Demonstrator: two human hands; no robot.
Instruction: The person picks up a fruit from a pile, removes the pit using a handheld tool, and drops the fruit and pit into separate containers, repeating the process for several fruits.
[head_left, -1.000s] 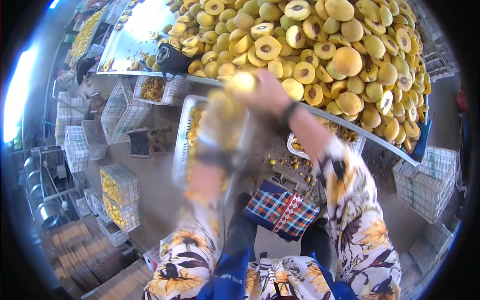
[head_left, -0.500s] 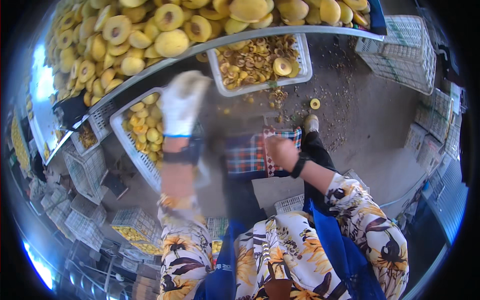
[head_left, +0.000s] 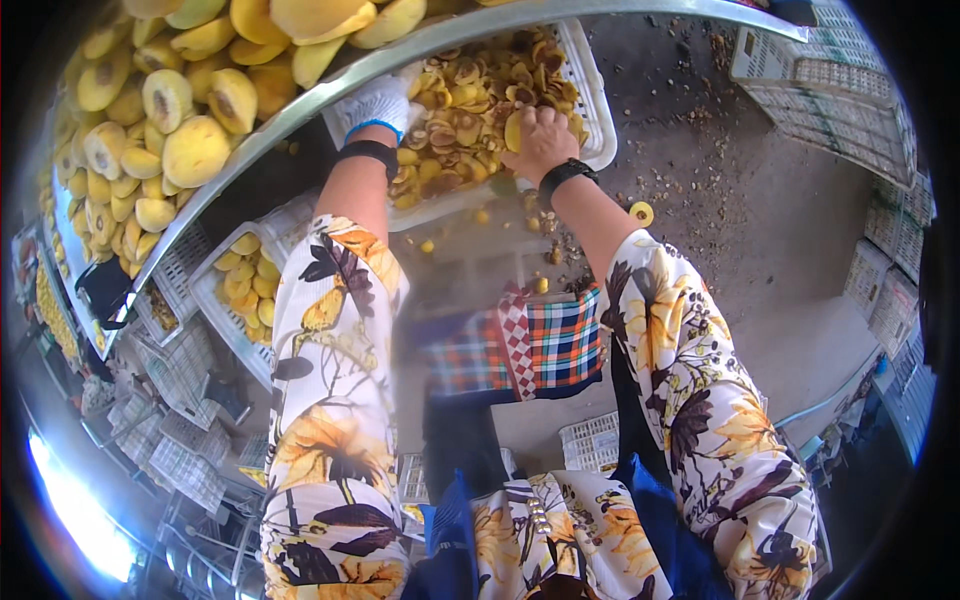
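Observation:
A white plastic crate (head_left: 597,95) full of yellow-brown peach scraps (head_left: 465,90) stands on the floor under the table's edge. My right hand (head_left: 545,143), bare, reaches into its right part, with fingers curled round a yellow peach half (head_left: 513,130). At the crate's left side is my left hand (head_left: 375,103) in a white knitted glove; its fingers are partly hidden by the metal table rim and blurred, so their grip does not show. Above, the metal table (head_left: 330,92) carries a heap of yellow peach halves (head_left: 195,150).
To the left, another white crate (head_left: 215,300) holds peach halves. White crates (head_left: 825,100) are stacked at the right. A single peach half (head_left: 641,214) and scattered bits lie on the floor. A plaid cloth (head_left: 560,340) covers something below my arms.
Both hands have moved forward to the scrap crate, the left from above the left crate, the right from near the plaid cloth. The right has taken hold of a peach half. The view has shifted forward.

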